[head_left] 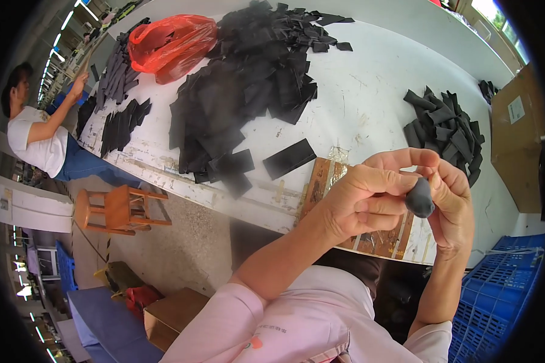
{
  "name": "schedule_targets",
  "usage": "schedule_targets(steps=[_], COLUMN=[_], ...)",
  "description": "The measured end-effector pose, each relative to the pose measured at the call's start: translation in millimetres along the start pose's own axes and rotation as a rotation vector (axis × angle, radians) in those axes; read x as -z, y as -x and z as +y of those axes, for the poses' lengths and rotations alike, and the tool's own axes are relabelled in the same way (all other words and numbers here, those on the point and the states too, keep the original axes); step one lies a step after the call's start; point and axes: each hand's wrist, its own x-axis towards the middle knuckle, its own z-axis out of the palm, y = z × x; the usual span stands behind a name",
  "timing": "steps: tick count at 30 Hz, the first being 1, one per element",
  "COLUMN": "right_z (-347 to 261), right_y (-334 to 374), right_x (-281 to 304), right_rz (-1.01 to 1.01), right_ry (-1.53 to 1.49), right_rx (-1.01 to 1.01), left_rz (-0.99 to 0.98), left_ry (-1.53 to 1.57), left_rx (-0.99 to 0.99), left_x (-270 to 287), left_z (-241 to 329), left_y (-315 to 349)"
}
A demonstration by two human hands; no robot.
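Above the table's near edge, my left hand (372, 196) and my right hand (453, 206) meet with fingers pinched on one small dark grey piece of cloth (419, 199). The piece looks curled or folded, with a rounded lower end; its upper part is hidden by my fingers. Under my hands lies a worn brown wooden board (318, 184). A flat black rectangular piece (289, 158) rests on the table left of my left hand. Beyond my right hand is a pile of dark grey folded strips (445, 130).
A large heap of black pieces (242, 91) covers the white table's (369, 66) left part, beside a red plastic bag (172, 45). To the right stand a cardboard box (518, 121) and blue crates (496, 296). Another person (39, 133) and a wooden stool (124, 209) are at left.
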Motion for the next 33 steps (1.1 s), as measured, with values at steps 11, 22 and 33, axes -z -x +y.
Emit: schedule_targets(steps=[11, 22, 33], right_z=[50.9, 78.8, 29.5], right_y=[-12.8, -11.1, 12.2], right_x=[22.3, 22.9, 6.3], right_rz=[-0.106, -0.150, -0.018], right_ry=[-0.070, -0.079, 0.850], right_rx=[-0.159, -0.048, 0.583], left_rz=[0.235, 0.475, 0.170], left_ry=[0.083, -0.679, -1.478], left_rx=[-0.033, -0.328, -0.770], left_x=[51.6, 39.8, 30.9], left_z=[-10.7, -25.1, -21.3], left_y=[13.8, 20.5, 7.0])
